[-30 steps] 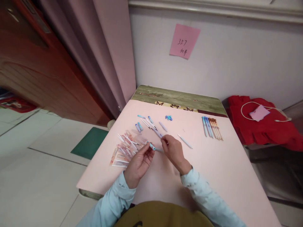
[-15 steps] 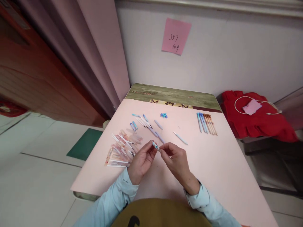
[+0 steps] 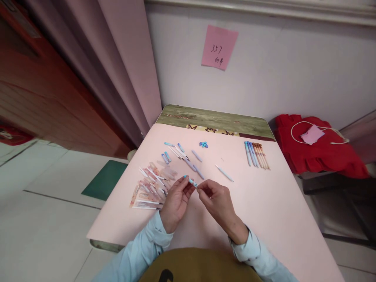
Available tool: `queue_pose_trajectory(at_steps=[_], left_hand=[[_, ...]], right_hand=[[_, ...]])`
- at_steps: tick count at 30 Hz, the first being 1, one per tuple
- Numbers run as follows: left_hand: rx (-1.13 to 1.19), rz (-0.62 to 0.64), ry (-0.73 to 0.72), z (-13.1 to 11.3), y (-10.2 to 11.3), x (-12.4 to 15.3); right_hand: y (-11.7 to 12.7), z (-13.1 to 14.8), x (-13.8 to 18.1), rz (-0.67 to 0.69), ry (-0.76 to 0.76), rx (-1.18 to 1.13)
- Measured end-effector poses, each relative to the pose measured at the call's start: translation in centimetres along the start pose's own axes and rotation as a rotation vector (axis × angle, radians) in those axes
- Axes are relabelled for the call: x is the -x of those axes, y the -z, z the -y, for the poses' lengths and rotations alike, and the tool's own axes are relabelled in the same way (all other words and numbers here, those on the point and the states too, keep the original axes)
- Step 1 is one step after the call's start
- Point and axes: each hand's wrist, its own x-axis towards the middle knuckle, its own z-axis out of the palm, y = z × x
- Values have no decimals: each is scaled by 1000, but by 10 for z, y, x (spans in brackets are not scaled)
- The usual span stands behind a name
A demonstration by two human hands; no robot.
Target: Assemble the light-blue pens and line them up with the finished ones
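Observation:
My left hand (image 3: 176, 199) pinches a short light-blue pen barrel section (image 3: 191, 181) between thumb and fingers, its darker blue end toward the upper left. The fingertips of my right hand (image 3: 214, 194) are pinched together at the barrel's lower right end; whatever small thing they hold there is hidden. Just beyond my hands lie lilac pen barrels (image 3: 197, 156), white refills (image 3: 175, 152) and blue barrel sections (image 3: 167, 156). A light-blue pen part with a white tip (image 3: 224, 172) rests to the right. A small heap of blue pieces (image 3: 203, 144) sits farther back.
Left of my hands is a pile of clear pinkish pen parts and white refills (image 3: 149, 188). Several finished-looking blue and brown pens (image 3: 256, 154) lie in a row at the right on the pink-covered table (image 3: 264, 219). A red cloth (image 3: 317, 152) with a white cable is beyond the right edge.
The barrel section in my left hand has turned, so its side now shows more than its open end. My right fingertips stay at its end. The view has shifted slightly.

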Motion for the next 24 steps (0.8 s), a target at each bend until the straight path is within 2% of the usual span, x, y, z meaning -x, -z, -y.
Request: queue_pose_trajectory(at_steps=[11, 19, 24], left_hand=[[34, -30, 54, 1, 4, -2], [8, 11, 43, 4, 5, 1], [4, -9, 21, 3, 3, 3]], right_hand=[[0, 4, 1, 1, -49, -154], [0, 1, 2, 19, -90, -107], [0, 1, 1, 15, -94, -84]])
